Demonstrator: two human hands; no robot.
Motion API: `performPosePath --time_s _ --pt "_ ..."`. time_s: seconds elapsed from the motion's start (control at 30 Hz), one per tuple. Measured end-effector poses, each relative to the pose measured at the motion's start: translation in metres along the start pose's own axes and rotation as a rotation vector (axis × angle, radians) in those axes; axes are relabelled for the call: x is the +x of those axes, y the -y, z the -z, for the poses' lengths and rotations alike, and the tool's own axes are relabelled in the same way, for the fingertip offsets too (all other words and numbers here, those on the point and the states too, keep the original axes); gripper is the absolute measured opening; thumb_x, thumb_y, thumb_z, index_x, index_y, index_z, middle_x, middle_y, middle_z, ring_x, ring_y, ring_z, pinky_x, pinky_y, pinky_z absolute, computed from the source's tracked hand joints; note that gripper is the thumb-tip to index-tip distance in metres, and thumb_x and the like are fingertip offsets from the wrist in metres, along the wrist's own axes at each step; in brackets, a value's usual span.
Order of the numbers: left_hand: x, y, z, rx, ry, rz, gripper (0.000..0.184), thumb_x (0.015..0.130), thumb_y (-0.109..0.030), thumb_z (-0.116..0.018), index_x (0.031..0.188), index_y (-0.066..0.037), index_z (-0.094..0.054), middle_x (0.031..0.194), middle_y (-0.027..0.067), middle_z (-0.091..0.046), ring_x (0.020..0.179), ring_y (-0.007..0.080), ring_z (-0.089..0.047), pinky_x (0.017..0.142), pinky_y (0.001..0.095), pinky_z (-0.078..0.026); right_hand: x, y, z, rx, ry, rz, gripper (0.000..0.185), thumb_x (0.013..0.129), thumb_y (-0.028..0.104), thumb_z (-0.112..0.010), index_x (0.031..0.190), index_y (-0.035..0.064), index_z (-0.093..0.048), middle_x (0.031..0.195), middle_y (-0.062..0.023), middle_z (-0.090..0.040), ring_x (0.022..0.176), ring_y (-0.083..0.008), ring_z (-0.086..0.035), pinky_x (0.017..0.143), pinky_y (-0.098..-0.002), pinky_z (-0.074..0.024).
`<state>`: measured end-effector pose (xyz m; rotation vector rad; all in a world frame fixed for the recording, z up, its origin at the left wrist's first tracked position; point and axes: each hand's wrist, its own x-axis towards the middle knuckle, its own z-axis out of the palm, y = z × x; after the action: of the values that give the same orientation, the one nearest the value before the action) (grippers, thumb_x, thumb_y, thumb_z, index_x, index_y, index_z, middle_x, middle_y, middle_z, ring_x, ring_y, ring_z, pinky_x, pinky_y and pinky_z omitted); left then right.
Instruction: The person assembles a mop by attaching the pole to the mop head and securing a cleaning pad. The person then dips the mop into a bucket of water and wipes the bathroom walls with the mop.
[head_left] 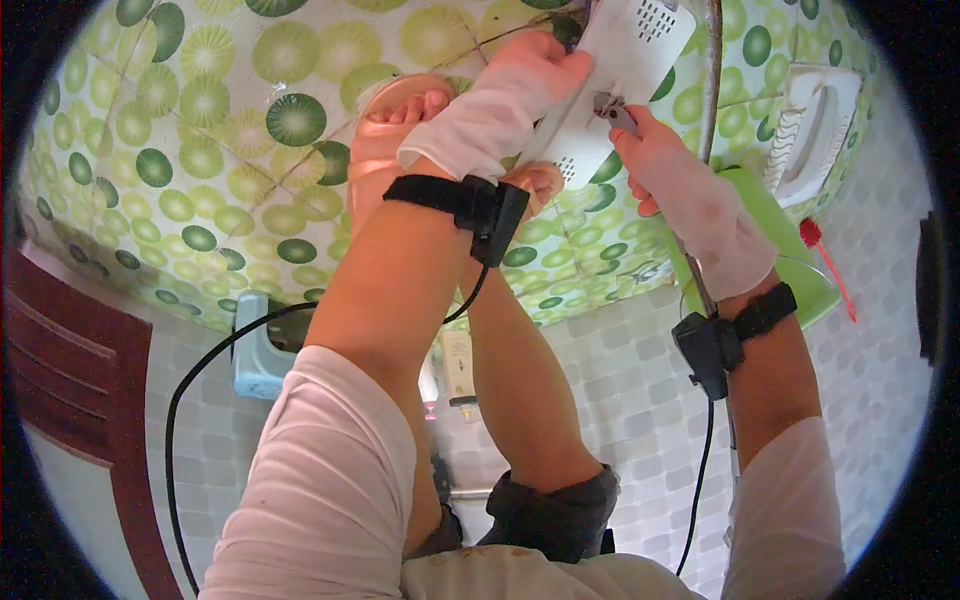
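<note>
In the head view, the right hand (650, 150) is closed around the handle of a grey wrench-like tool (618, 113), whose head lies over the white perforated panel (635, 60). The left hand (535, 65) is at the panel's left edge, with the thumb beside the white surface; its other fingertips are hidden, so I cannot tell whether it is gripping the panel.

The likeliest trouble is a slip: if the tool's head has little bite, a hard push could send it skating over the smooth face, scratching it or knocking the left hand. If that hand's hold is weak, the panel could swivel or drop towards the feet in sandals (405, 105) just beside it. The metal rod (712, 80) near the right hand could also catch the knuckles on a wide swing.

The panel's long axis runs slantwise, from lower left to upper right in the picture, one end near the feet and the other near the rod. The tool's head points up and left, its handle slanting down and right into the palm.
</note>
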<state>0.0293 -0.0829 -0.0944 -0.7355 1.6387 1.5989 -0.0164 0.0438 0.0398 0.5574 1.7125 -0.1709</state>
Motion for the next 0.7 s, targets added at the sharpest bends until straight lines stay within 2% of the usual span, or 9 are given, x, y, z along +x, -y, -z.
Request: performPosePath --time_s 0.07,0.2,0.27,0.37,0.47,0.5,0.57,0.6,0.7 --pt "-0.002 -0.003 0.001 0.009 0.045 0.082 0.054 0.075 -0.046 -0.062 0.106 -0.002 -0.062 0.100 0.0148 -0.066 0.094 0.0279 -0.063 0.083 0.0357 -0.048 0.001 0.002 0.000 0.032 -0.004 0.040 0.045 0.091 0.029 -0.044 0.133 0.0152 -0.038 0.069 -0.0047 -0.049 0.053 -0.0143 -0.048 0.045 -0.0315 -0.0457" --pt "-0.011 -0.017 0.011 0.034 0.057 0.107 0.052 0.075 -0.045 -0.062 0.104 -0.003 -0.063 0.098 0.0151 -0.066 0.092 0.0283 -0.063 0.082 0.0359 -0.049 0.004 0.011 -0.003 -0.117 -0.023 0.049 0.046 0.091 0.030 -0.043 0.134 0.0153 -0.037 0.072 -0.0077 -0.053 0.054 -0.0167 -0.051 0.046 -0.0326 -0.0472" --pt "-0.009 -0.015 0.011 0.057 0.064 0.035 0.045 0.077 -0.046 -0.065 0.095 -0.004 -0.063 0.073 0.0060 -0.065 0.065 0.0141 -0.060 0.064 0.0284 -0.049 0.009 0.008 -0.005 -0.175 -0.022 0.053 0.047 0.090 0.030 -0.043 0.134 0.0155 -0.037 0.074 -0.0089 -0.054 0.055 -0.0177 -0.052 0.047 -0.0332 -0.0479" --pt "-0.004 -0.011 0.008 0.048 0.076 0.042 0.046 0.076 -0.046 -0.066 0.096 -0.004 -0.063 0.074 0.0063 -0.065 0.066 0.0150 -0.061 0.066 0.0281 -0.049 0.015 0.003 -0.006 -0.278 -0.070 0.023 0.046 0.090 0.030 -0.043 0.134 0.0167 -0.037 0.076 -0.0103 -0.056 0.055 -0.0192 -0.053 0.047 -0.0346 -0.0486" --pt "-0.008 -0.014 0.005 0.086 0.094 0.004 0.051 0.073 -0.048 -0.066 0.097 -0.004 -0.063 0.081 0.0085 -0.067 0.074 0.0183 -0.063 0.070 0.0307 -0.050 0.013 0.004 -0.004 -0.221 -0.069 0.002 0.044 0.090 0.030 -0.043 0.132 0.0188 -0.039 0.073 -0.0091 -0.054 0.054 -0.0185 -0.052 0.047 -0.0361 -0.0489" --pt "-0.008 -0.018 0.005 0.086 0.094 -0.001 0.051 0.073 -0.048 -0.066 0.097 -0.004 -0.063 0.081 0.0085 -0.067 0.074 0.0183 -0.063 0.070 0.0307 -0.050 0.014 0.005 -0.003 -0.173 -0.058 -0.050 0.043 0.090 0.028 -0.043 0.132 0.0161 -0.038 0.075 -0.0117 -0.057 0.053 -0.0212 -0.054 0.045 -0.0380 -0.0490" --pt "-0.010 -0.024 0.006 0.243 0.131 -0.014 0.054 0.071 -0.050 -0.066 0.100 -0.004 -0.063 0.092 0.0116 -0.067 0.084 0.0246 -0.064 0.075 0.0356 -0.050 0.017 0.006 -0.001 -0.127 -0.046 -0.097 0.043 0.090 0.025 -0.043 0.131 0.0135 -0.038 0.077 -0.0143 -0.060 0.051 -0.0239 -0.057 0.042 -0.0399 -0.0492" --pt "-0.009 -0.026 0.003 0.241 0.133 -0.013 0.054 0.071 -0.050 -0.066 0.100 -0.004 -0.063 0.092 0.0116 -0.067 0.084 0.0246 -0.064 0.075 0.0356 -0.050 0.018 0.005 0.000 -0.105 -0.028 -0.115 0.043 0.090 0.025 -0.043 0.131 0.0137 -0.038 0.076 -0.0127 -0.058 0.051 -0.0221 -0.055 0.042 -0.0391 -0.0491" --pt "-0.004 -0.034 -0.006 0.528 0.189 -0.053 0.055 0.070 -0.050 -0.065 0.104 -0.006 -0.062 0.101 0.0129 -0.065 0.093 0.0301 -0.062 0.079 0.0390 -0.050 0.016 0.000 0.002 -0.039 -0.005 -0.125 0.042 0.090 0.027 -0.045 0.130 0.0163 -0.040 0.069 -0.0082 -0.053 0.051 -0.0178 -0.051 0.043 -0.0365 -0.0481"
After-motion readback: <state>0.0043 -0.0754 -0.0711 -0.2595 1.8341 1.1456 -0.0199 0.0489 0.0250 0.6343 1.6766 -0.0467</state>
